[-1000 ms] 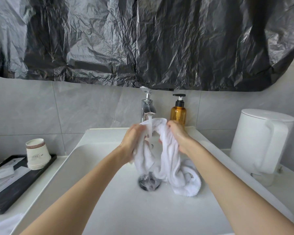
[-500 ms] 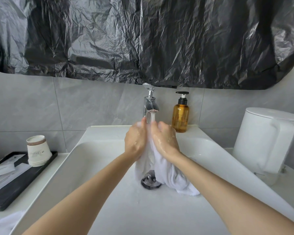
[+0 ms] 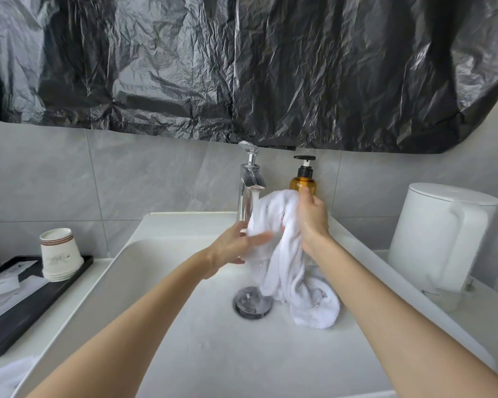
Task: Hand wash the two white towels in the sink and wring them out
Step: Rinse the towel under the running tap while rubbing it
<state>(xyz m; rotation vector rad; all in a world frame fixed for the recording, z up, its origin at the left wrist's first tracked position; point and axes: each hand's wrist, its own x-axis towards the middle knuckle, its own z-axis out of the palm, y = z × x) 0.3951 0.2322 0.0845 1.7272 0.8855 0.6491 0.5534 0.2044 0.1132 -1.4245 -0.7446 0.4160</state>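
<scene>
My right hand (image 3: 311, 222) grips the towel (image 3: 282, 271) (tap (image 3: 252, 182) running); left hand (image 3: 233, 248), fingers straight, should rub it underneath.

A white countertop (image 3: 104, 271) is running from left to right, with a white sink (image 3: 213, 354) set into its middle. A black tray (image 3: 26, 314) is sitting on the counter's left side, and a white cloth (image 3: 3, 377) is lying at the near left corner, partly out of frame. A chrome faucet (image 3: 249, 191) is standing at the sink's far rim, with an amber pump bottle (image 3: 302, 179) just right of it. A white kettle (image 3: 437, 237) is standing on the right. The lower end of a white towel (image 3: 314, 308) is resting on the basin floor, just right of the drain (image 3: 252, 303).
</scene>
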